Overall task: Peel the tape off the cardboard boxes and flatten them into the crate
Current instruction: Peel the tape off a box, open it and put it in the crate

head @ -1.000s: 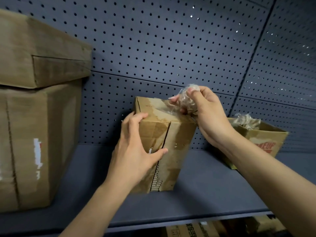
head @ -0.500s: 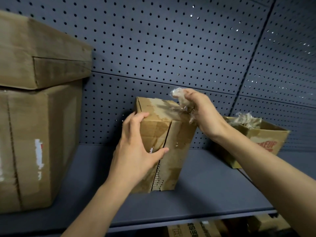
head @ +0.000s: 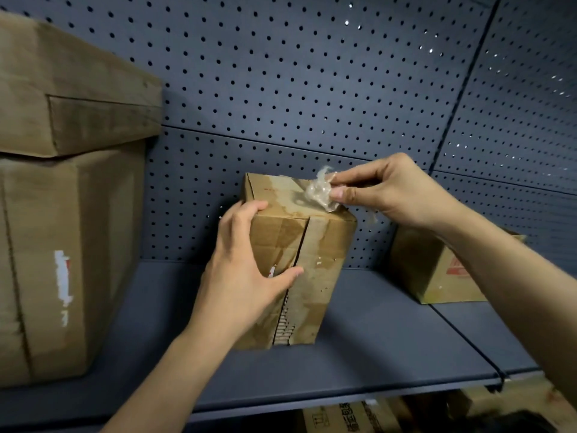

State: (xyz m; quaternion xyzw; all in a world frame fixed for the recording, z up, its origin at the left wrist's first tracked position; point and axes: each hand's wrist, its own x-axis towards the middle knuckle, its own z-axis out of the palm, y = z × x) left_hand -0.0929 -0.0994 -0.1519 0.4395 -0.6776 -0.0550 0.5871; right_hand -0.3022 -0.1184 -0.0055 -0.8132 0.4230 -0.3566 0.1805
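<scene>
Cardboard box upright on shelf, light, stiff-walled; left hand grips near corner. Right hand pinches tape wad (clingy, flimsy) at top. Hold box low, pull slowly.

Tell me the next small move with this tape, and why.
Probably pull the tape wad up and away from the small box. The right hand pinches the crumpled wad at the box's top edge, where it looks stuck to the top face, and the left hand grips the box's front, steadying it on the shelf.
</scene>
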